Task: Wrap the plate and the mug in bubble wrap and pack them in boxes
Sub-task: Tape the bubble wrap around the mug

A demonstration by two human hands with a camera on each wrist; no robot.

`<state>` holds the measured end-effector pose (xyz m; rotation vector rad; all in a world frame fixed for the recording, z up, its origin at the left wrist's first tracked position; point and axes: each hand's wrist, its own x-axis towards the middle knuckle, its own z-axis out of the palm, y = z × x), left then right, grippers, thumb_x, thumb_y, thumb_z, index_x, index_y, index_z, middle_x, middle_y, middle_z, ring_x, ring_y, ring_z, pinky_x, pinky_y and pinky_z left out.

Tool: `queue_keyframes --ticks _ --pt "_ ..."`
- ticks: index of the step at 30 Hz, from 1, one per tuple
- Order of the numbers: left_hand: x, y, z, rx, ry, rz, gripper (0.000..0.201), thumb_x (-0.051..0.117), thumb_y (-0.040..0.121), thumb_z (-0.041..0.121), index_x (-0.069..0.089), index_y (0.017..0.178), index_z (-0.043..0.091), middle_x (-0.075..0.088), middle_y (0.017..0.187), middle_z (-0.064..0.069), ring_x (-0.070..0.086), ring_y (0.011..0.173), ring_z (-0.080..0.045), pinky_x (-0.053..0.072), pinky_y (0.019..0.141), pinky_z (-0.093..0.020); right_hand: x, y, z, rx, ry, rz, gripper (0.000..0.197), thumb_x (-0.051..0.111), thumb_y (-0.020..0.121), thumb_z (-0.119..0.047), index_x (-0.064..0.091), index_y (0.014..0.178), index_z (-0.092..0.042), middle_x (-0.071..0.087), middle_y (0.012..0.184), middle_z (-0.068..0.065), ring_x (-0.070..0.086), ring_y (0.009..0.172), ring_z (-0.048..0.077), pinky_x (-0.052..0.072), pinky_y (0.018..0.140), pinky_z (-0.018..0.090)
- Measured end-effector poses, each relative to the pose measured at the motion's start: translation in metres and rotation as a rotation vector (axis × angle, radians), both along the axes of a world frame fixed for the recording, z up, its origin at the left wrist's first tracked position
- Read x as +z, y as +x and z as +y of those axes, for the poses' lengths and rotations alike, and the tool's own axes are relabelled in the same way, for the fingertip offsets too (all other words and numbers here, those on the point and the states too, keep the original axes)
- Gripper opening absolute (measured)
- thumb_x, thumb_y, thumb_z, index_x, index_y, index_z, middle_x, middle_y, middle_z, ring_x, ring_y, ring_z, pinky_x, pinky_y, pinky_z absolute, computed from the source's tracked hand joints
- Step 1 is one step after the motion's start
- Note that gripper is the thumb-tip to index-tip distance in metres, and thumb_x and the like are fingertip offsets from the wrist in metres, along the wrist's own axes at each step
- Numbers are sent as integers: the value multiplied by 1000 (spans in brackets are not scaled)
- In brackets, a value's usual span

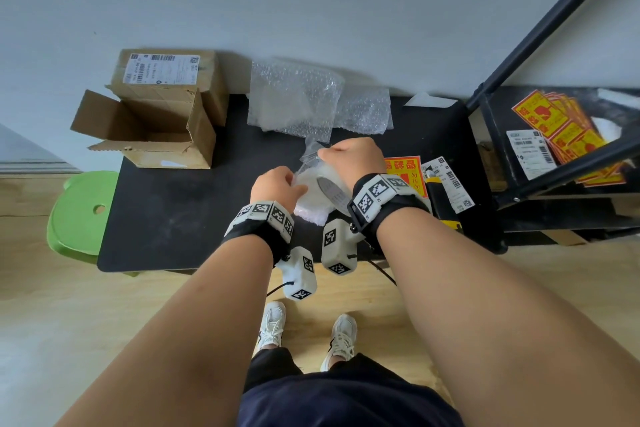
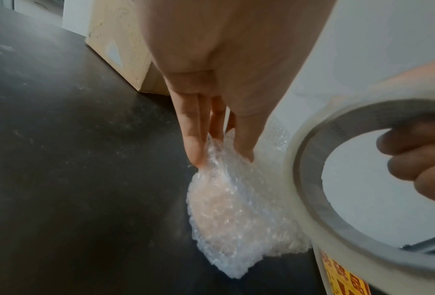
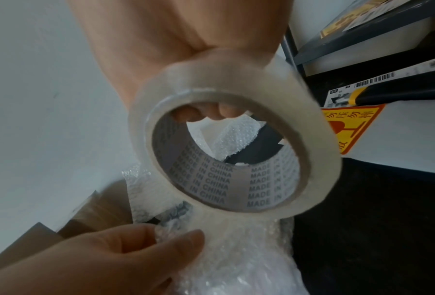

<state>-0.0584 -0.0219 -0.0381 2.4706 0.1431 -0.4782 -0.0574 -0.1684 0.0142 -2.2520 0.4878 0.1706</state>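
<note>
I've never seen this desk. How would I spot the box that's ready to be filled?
Start at the black table against the pale wall and look to its far left corner, above the green stool. Two brown boxes stand there: the open cardboard box is the nearer one, flaps spread and inside bare. The closed box behind it carries a white shipping label.

The table top (image 1: 180, 218) is black, the open box (image 1: 152, 130) plain brown cardboard, and the stool (image 1: 81, 215) beside the table bright green. The bubble wrap (image 1: 294, 97) is clear with a pattern of small round bubbles, and the wrapped bundle (image 2: 236, 209) shows a pinkish tint through it. The tape roll (image 3: 236, 143) is milky clear with a grey core printed with rows of "MADE IN CHINA", the stickers (image 1: 403, 172) are yellow and red, and the wristbands (image 1: 375, 196) carry black-and-white square codes.
</note>
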Motion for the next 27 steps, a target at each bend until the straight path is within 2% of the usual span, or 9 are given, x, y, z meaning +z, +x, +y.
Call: queue_keyframes --ticks 7,10,13,16,18,20,21,24,27 --pt "16 19 17 203 -310 153 18 60 84 8 68 95 20 64 77 1 58 69 -15 52 77 -27 -1 5 9 51 -80 44 24 67 83 -34 76 81 -12 73 83 6 67 82 26 51 70 30" --pt "32 29 18 354 -405 245 7 60 90 19 65 93 14 58 76 0 51 66 -14 51 79 -29 -1 6 11 73 -122 41 28 66 84 -36 76 82 -9 72 83 9 67 83 27 53 72 32" --pt "35 35 12 298 -466 261 23 64 89 36 70 87 13 59 76 2 49 65 -12 44 67 -24 0 8 13 85 -125 60 30 68 84 -39 77 81 -11 72 79 7 68 79 25 53 69 32" --pt "33 27 15 187 -450 188 17 75 81 32 72 80 16 57 66 2 49 62 -10 44 63 -21 4 9 15 108 -148 72 32 66 85 -39 77 80 -9 70 73 7 65 72 26 47 59 28" --pt "30 28 15 178 -463 163 15 76 81 28 70 71 18 55 63 0 47 60 -12 45 65 -25 4 9 15 119 -163 67 35 63 89 -39 75 94 -6 70 85 9 65 83 27 46 65 27" --pt "28 30 12 176 -443 159 20 73 83 25 66 65 19 56 63 0 48 61 -14 47 69 -30 7 9 14 105 -159 84 45 57 92 -41 65 120 -7 67 118 10 61 110 28 46 85 31" --pt "26 31 11 185 -427 155 22 71 84 24 64 65 18 56 63 0 49 60 -14 48 71 -31 7 10 12 83 -147 102 44 56 92 -44 65 118 -10 66 117 9 60 110 29 44 84 32" --pt "26 34 14 237 -362 144 25 68 88 26 60 66 16 56 63 -1 52 62 -16 52 76 -32 10 8 8 -7 -106 118 44 50 91 -49 50 61 -17 52 62 1 53 65 25 34 58 31" --pt "26 35 18 256 -382 167 24 66 90 23 59 69 14 58 64 -3 53 59 -13 53 71 -28 8 5 7 -8 -83 102 56 37 96 -52 62 69 -10 61 71 4 57 69 24 41 63 33"
